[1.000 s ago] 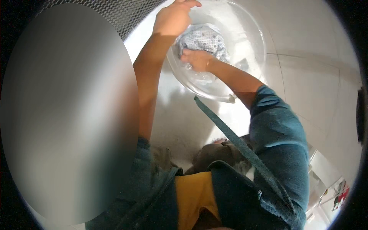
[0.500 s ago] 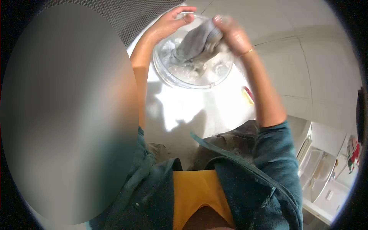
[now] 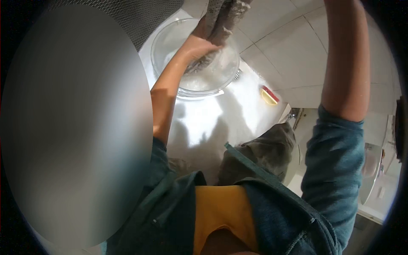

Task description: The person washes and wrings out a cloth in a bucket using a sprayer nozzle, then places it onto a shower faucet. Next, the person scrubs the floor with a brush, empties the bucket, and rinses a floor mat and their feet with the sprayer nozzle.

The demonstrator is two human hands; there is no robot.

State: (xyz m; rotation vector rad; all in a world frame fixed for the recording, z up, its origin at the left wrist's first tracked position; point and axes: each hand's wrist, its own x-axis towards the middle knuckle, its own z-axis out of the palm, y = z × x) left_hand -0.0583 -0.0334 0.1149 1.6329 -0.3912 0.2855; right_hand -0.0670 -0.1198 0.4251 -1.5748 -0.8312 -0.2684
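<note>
A wet grey patterned cloth (image 3: 225, 19) rises out of the top edge of the view, and its lower part hangs down over the clear round basin (image 3: 161, 74). My left hand (image 3: 199, 44) is closed round the cloth above the basin. Whitish, cloudy water lies in the basin. My right forearm reaches up past the top right edge, so my right hand and whatever it holds are out of view.
Below and right of the basin, a red and yellow brush-like object (image 3: 270, 95) lies on the white surface (image 3: 250, 102). Grey mesh (image 3: 144, 17) is at the top left, and a tiled surface (image 3: 289, 46) at the upper right. A large blurred oval hides the left side.
The cloth was down in the basin, then was lifted by my right hand, which has since gone up out of view. My left hand, open half a second ago, has closed on the cloth.
</note>
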